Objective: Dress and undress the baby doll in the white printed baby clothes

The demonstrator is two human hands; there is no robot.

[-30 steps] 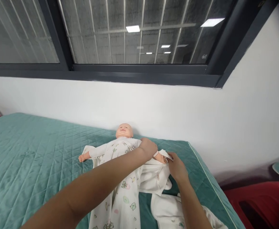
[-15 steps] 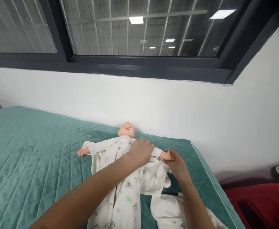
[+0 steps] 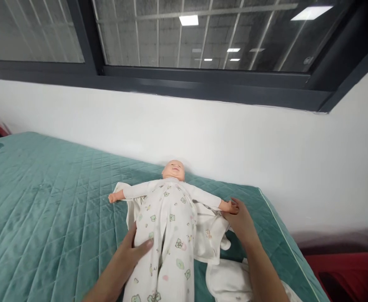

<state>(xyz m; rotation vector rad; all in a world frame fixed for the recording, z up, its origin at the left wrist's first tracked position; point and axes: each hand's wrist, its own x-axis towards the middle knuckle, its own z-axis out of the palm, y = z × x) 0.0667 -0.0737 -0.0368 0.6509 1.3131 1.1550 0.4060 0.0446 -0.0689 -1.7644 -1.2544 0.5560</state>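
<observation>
A doll (image 3: pixel 174 170) lies on its back, arms spread, in a white long-sleeved top. Patterned white pants (image 3: pixel 171 247) lie over its body, up to the chest. My left hand (image 3: pixel 131 253) rests at the left side of the pants, thumb on top and apart from the fingers, which are partly hidden. My right hand (image 3: pixel 240 220) is closed round the doll's hand at the right. Beneath the doll spreads an open white patterned garment (image 3: pixel 207 239), its sleeves out to both sides.
The green quilted bed (image 3: pixel 61 201) meets a white wall below a dark-framed window (image 3: pixel 202 84). Folded white cloth (image 3: pixel 228 279) lies near my right forearm. A red object (image 3: pixel 350 272) stands beyond the bed's right edge.
My left hand has moved from the doll's right-side shoulder down to the left side of the pants. My right hand stays at the doll's hand. The view has shifted slightly.
</observation>
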